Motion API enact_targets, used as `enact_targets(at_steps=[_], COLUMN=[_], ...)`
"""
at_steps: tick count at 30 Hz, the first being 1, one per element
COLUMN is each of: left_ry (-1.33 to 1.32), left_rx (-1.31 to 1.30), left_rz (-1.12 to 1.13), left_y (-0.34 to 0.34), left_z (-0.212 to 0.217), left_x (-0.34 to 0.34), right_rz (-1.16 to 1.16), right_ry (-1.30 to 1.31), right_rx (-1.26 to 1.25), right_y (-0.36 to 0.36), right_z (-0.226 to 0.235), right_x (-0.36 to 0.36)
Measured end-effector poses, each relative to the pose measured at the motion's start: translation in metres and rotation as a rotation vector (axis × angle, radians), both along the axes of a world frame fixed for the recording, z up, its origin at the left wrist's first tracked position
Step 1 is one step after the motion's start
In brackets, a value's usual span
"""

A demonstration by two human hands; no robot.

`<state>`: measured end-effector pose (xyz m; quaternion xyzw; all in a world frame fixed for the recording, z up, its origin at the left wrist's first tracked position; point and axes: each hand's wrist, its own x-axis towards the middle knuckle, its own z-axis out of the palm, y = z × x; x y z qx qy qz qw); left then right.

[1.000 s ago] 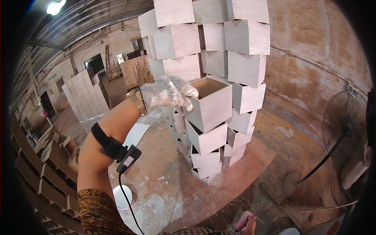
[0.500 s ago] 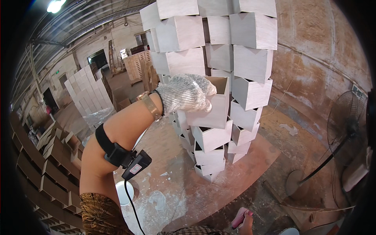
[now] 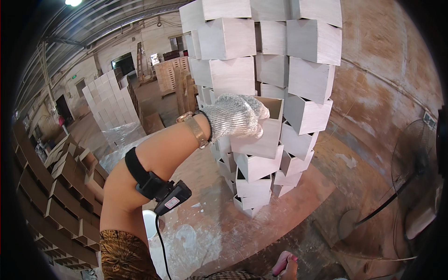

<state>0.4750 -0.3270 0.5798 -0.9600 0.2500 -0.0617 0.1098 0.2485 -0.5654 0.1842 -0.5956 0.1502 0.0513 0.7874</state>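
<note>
Currently, left hand (image 3: 237,116): gloved, its grip pinching the rim of an open whitish box (image 3: 255,143)
Box: near side of a tall stack (image 3: 235,37), just above a lower box (image 3: 258,165)
Fan (image 3: 421,164): at right, near the wall (image 3: 373,44)

My gloved left hand (image 3: 239,116) grips 1 open white box (image 3: 257,142) near its upper rim, in front of a tall, staggered stack (image 3: 235,77) of similar boxes. A dark fan (image 3: 422,162) stands to the right, beside a stained wall (image 3: 387,70).
</note>
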Motion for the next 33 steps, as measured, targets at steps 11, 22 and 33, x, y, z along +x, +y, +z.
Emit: enact_targets(at_steps=[11,22,33], left_ry=[-0.642,0.339,0.198], left_rx=[-0.337,-0.372,-0.981], left_rz=[-0.353,0.060,0.906], left_y=[0.098,0.345,0.429], left_z=[-0.071,-0.423,-0.353], left_x=[-0.061,-0.208,-0.160], right_rz=[0.073,0.119,-0.005], right_ry=[-0.031,0.102,0.376], right_rx=[0.061,0.229,0.212], right_y=[0.023,0.103,0.146], right_z=[-0.036,-0.113,-0.099], right_x=[0.024,0.065,0.065])
